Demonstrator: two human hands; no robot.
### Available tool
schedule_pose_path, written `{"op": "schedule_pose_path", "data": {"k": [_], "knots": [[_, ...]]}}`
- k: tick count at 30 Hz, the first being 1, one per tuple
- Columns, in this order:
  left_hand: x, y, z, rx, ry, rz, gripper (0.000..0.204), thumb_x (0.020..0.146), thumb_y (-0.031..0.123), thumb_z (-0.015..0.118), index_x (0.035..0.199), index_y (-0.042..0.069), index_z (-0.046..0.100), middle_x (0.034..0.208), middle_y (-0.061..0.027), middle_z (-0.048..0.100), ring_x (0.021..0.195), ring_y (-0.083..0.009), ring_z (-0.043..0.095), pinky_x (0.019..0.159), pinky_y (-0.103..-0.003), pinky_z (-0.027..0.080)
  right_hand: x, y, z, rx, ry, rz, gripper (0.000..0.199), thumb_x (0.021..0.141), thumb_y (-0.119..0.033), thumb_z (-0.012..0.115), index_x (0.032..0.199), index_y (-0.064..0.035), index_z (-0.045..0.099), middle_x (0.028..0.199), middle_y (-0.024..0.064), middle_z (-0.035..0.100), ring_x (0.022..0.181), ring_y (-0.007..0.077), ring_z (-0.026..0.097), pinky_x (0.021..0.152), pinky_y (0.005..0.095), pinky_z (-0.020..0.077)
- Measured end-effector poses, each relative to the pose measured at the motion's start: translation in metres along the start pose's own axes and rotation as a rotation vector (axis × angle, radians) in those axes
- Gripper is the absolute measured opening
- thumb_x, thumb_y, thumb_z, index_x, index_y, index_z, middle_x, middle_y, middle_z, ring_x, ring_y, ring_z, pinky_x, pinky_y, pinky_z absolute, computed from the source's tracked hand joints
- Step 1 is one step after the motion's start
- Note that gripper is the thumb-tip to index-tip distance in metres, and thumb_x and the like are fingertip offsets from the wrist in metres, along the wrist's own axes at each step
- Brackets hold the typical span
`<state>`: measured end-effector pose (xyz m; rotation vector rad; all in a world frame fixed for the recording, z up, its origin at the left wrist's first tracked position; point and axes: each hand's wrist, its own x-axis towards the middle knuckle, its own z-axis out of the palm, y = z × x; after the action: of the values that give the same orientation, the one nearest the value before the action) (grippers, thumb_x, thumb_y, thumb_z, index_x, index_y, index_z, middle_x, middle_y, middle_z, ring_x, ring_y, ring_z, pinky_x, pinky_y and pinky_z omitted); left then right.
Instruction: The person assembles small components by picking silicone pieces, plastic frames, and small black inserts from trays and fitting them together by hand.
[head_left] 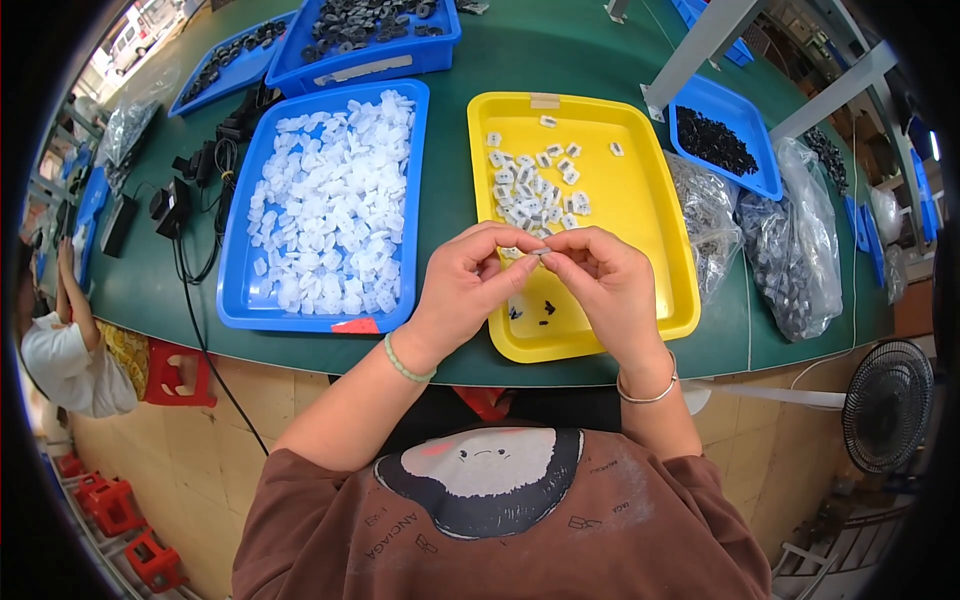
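My left hand [474, 275] and my right hand [606, 282] meet over the near part of a yellow tray [650, 235]. Thumb and forefinger of each hand pinch one tiny part [541, 252] between them; the fingertips cover most of it, so its kind cannot be made out. Beyond my hands lies a loose heap of small white plastic pieces with dark middles [535, 190] in the tray. A few tiny black pieces [547, 310] rest on the tray floor between my wrists. Left of the yellow tray, a blue tray [227, 270] holds many translucent white plastic pieces [335, 205].
At the back left, a blue bin [400, 62] contains dark ring-shaped parts. A blue tray of black pieces [715, 140] and plastic bags [790, 245] lie right, near grey metal posts [700, 55]. Black cables [215, 200] run along the left. A fan [887, 405] stands right; another person [75, 350] sits left.
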<state>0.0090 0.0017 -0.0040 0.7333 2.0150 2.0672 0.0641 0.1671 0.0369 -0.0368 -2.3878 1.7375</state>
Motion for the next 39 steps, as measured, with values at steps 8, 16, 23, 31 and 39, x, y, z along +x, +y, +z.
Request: {"op": "schedule_pose_path", "data": {"k": [8, 16, 23, 31, 39], "knots": [[-0.004, 0.003, 0.003, 0.055, -0.003, -0.029, 0.012, 0.084, 0.001, 0.065, 0.096, 0.002, 0.065, 0.091, 0.0027, 0.059, 0.060, -0.0006, 0.036, 0.055, -0.016, 0.030, -0.005, 0.004, 0.013, -0.119, 0.085, -0.129, 0.009, 0.081, 0.002, 0.066, 0.089, 0.0029, 0.063, 0.080, 0.0091, 0.065, 0.072, 0.0158, 0.066, 0.067, 0.0256, 0.0532], [0.000, -0.014, 0.004, -0.240, -0.013, -0.070, 0.013, 0.088, 0.006, 0.063, 0.100, 0.002, 0.060, 0.070, 0.0078, 0.050, 0.056, 0.0015, 0.034, 0.051, -0.015, 0.028, -0.008, 0.010, 0.013, -0.081, 0.186, -0.242, 0.011, 0.079, 0.001, 0.068, 0.089, 0.0014, 0.062, 0.080, 0.0092, 0.064, 0.067, 0.0169, 0.064, 0.064, 0.0265, 0.0518], [0.002, -0.006, 0.000, -0.326, 0.023, -0.228, 0.011, 0.089, -0.001, 0.059, 0.100, 0.000, 0.058, 0.096, -0.0057, 0.065, 0.089, -0.0093, 0.061, 0.082, -0.021, 0.047, -0.034, 0.032, -0.119, -0.276, 0.609, 0.053, 0.012, 0.084, -0.001, 0.063, 0.096, 0.0015, 0.064, 0.082, 0.0095, 0.065, 0.072, 0.0167, 0.063, 0.065, 0.0270, 0.0499], [0.002, -0.004, 0.005, -0.331, 0.078, -0.213, 0.011, 0.088, 0.000, 0.062, 0.098, -0.001, 0.058, 0.081, 0.0027, 0.060, 0.065, 0.0014, 0.047, 0.059, -0.014, 0.037, -0.026, 0.078, -0.149, -0.928, 0.456, -0.038, 0.010, 0.081, -0.005, 0.066, 0.090, 0.0000, 0.068, 0.079, 0.0123, 0.063, 0.070, 0.0251, 0.061, 0.063, 0.0331, 0.0484], [0.004, -0.004, 0.003, -0.384, 0.090, -0.212, 0.013, 0.088, 0.000, 0.062, 0.100, -0.001, 0.058, 0.092, -0.0032, 0.065, 0.076, -0.0027, 0.056, 0.069, -0.015, 0.045, -0.030, 0.082, -0.156, -0.483, 0.611, 0.071, 0.013, 0.087, -0.009, 0.065, 0.093, 0.0010, 0.069, 0.082, 0.0073, 0.067, 0.067, 0.0148, 0.059, 0.060, 0.0265, 0.0457]]}}
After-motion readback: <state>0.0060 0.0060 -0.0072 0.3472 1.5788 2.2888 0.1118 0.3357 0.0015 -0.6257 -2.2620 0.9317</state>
